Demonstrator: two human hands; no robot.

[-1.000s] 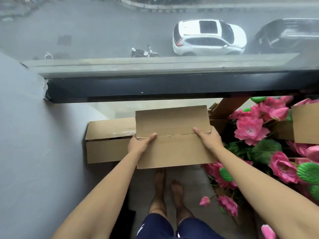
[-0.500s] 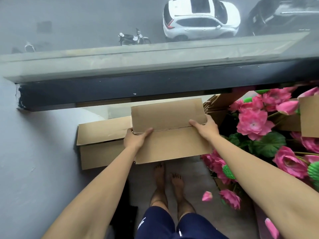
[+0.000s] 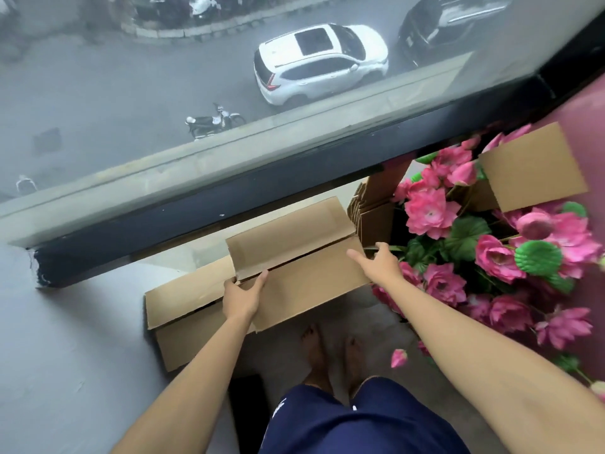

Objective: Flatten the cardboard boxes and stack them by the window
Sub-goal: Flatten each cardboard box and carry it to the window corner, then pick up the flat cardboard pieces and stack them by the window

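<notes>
2 flat boxes at window (image 3: 294, 103): lower one (image 3: 183, 309) against wall, upper box (image 3: 304, 267) leaning on it. Left hand (image 3: 242, 298) pinches its edge; right hand (image 3: 381, 262) spread, touching. More cardboard (image 3: 530, 168) among flowers (image 3: 429, 211) unstacked.

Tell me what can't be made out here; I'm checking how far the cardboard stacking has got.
- Head view: the lower box is half covered by the held flattened box and the left hand.
- The cardboard stack by the window is largely screened by the pink flowers; its count is unreadable.
- The right hand: whether its fingers touch the box is unclear.
</notes>
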